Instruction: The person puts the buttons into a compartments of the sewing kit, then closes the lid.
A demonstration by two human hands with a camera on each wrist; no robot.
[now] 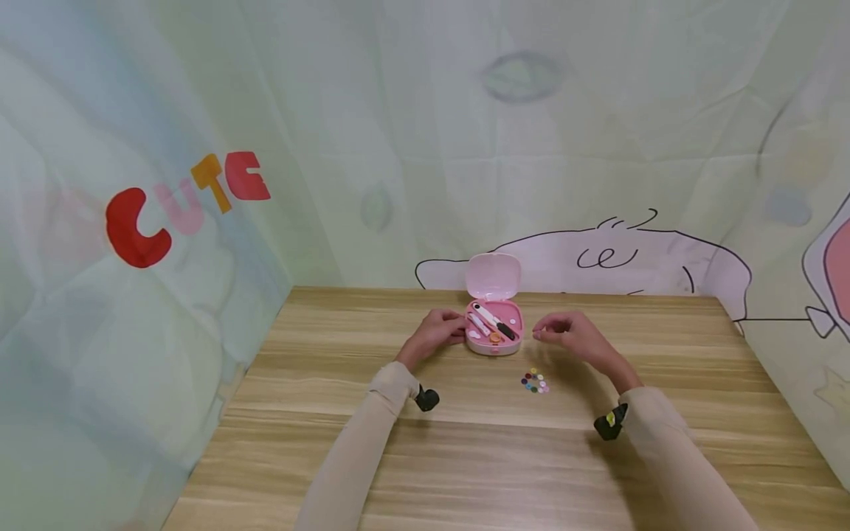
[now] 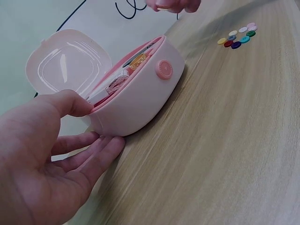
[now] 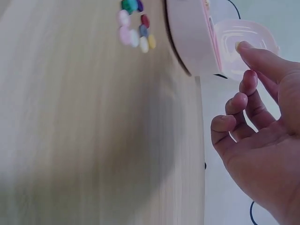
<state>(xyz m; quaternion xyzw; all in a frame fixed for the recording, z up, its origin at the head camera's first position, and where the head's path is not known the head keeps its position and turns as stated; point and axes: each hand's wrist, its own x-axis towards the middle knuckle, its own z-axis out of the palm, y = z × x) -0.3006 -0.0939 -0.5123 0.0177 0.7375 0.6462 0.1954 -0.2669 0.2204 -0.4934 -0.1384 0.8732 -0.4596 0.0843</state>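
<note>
A pink sewing box (image 1: 494, 348) stands on the table with its lid (image 1: 494, 276) raised. My left hand (image 1: 436, 333) grips its left side, thumb on the rim and fingers low against the wall, plainly seen in the left wrist view. Inside lie a black-and-white tool (image 1: 494, 321), an orange round piece (image 2: 138, 61) and other sewing bits. Just right of the box, apart from it, my right hand (image 1: 571, 338) brings thumb and forefinger together around a small pale yellowish piece (image 3: 238, 46), mostly hidden by the fingertips. Its other fingers curl loosely.
Several small coloured buttons (image 1: 527, 376) lie in a ring on the wooden table (image 1: 465, 457), in front of the box and to its right. A printed cloth (image 1: 372, 147) hangs behind the table and along its sides.
</note>
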